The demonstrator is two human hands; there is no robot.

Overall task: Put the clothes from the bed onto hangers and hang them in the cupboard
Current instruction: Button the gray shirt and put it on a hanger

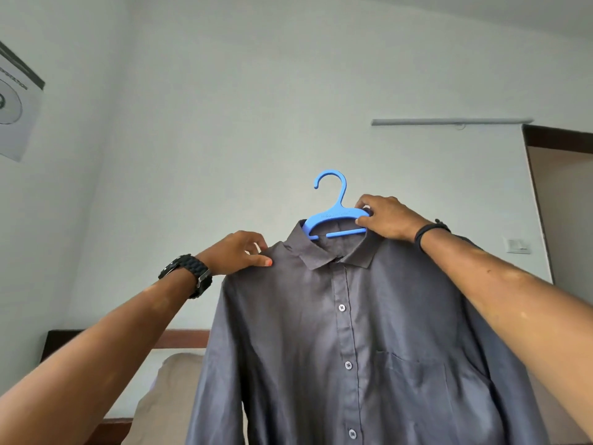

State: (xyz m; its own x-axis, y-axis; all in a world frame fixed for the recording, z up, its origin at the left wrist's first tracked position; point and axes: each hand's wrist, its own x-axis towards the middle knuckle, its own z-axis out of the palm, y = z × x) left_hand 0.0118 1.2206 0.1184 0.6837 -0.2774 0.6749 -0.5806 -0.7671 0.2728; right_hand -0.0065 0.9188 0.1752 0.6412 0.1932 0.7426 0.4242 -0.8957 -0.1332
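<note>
Both hands hold a creased grey shirt [369,332] (blue plastic hanger [333,216])

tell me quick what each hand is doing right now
Left hand: pinches the grey shirt at its shoulder.
Right hand: grips the end of the blue hanger at the collar.

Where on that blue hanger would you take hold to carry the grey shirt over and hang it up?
Grip the neck of the blue hanger just under its hook, coming from above or from the right. That part stands clear above the collar of the grey shirt, while the arms are partly tucked inside it. The right hand pinches the hanger's right arm; the left hand holds the shirt's shoulder.
</note>
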